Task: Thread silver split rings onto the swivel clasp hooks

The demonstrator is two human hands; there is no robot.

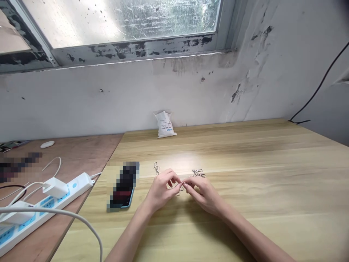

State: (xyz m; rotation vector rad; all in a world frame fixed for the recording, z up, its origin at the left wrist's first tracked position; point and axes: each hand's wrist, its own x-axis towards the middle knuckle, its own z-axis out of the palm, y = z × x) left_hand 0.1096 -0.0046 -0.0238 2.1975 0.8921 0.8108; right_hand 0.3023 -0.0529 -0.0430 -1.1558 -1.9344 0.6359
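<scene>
My left hand (164, 185) and my right hand (204, 191) meet fingertip to fingertip just above the wooden table (245, 174). Both are closed in a pinch on a thin, small metal piece that looks like a key ring, mostly covered by the fingers. Under the left fingertips lie several loose metal key rings (178, 193). Just beyond my right hand is a small pile of silver swivel clasps (198, 172). A few more clasps with rings (156, 168) lie on the tabletop behind my left hand.
Left of my hands is a phone (127, 201), partly blurred out. A white power strip (79, 185) with plugs and cables lies on the brown table (105, 145) at left. A white packet (165, 124) leans against the wall. One pale cable (92, 231) arcs across the lower left.
</scene>
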